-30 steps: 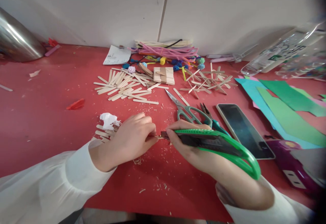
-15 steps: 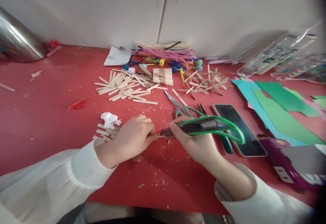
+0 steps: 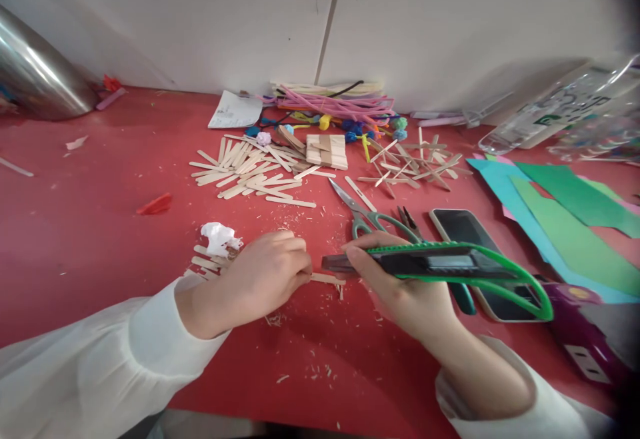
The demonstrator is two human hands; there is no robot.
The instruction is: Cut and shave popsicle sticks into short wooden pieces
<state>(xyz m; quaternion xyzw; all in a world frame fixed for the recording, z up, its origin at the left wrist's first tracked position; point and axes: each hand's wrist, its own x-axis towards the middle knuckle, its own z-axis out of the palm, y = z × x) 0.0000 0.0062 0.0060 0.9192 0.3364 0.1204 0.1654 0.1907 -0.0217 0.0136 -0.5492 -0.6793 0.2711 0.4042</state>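
Observation:
My left hand (image 3: pixel 267 272) is closed on a wooden craft stick (image 3: pixel 327 279), whose free end points right, with a curl of shaving at its tip. In my right hand (image 3: pixel 407 292) is a green and black utility knife (image 3: pixel 440 260), its blade turned left and lying just above the stick's end. Whether blade and stick touch I cannot tell. Beside my left wrist lie several craft sticks (image 3: pixel 205 262) with a crumpled white piece (image 3: pixel 220 238) on them. Wood shavings (image 3: pixel 320 369) are scattered on the red tabletop (image 3: pixel 240 379).
Beyond my hands lie a pile of craft sticks (image 3: pixel 240 169), scissors (image 3: pixel 357 209), pliers (image 3: pixel 410 219) and pink pipe cleaners (image 3: pixel 340 104). To the right are a phone (image 3: pixel 463 226), coloured paper (image 3: pixel 555 226), a purple power strip (image 3: pixel 575 332) and a clear bottle (image 3: pixel 540 112). A metal flask (image 3: pixel 40 69) lies at far left.
The knife has swung to point more level, its handle end moving right and down. More of the stick shows beyond my left fingers. The view has shifted slightly.

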